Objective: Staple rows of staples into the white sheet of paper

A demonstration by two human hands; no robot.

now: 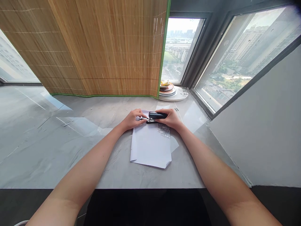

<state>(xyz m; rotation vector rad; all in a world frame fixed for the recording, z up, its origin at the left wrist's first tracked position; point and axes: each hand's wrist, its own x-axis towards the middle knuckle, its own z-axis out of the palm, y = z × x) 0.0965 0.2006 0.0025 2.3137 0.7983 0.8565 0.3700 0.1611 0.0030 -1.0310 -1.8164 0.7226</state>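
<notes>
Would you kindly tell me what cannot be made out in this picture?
In the head view:
Rear of the stapler: covered by the right hand.
Silver piece at the left hand: too small to identify.
Grey patch below the stapler: too fine.
Left side of the plates: behind the blind.

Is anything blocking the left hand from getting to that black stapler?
Nothing visible: the left hand is right at the metal end of the stapler, and the right hand holds its black body. The paper lies beneath, not between.
</notes>
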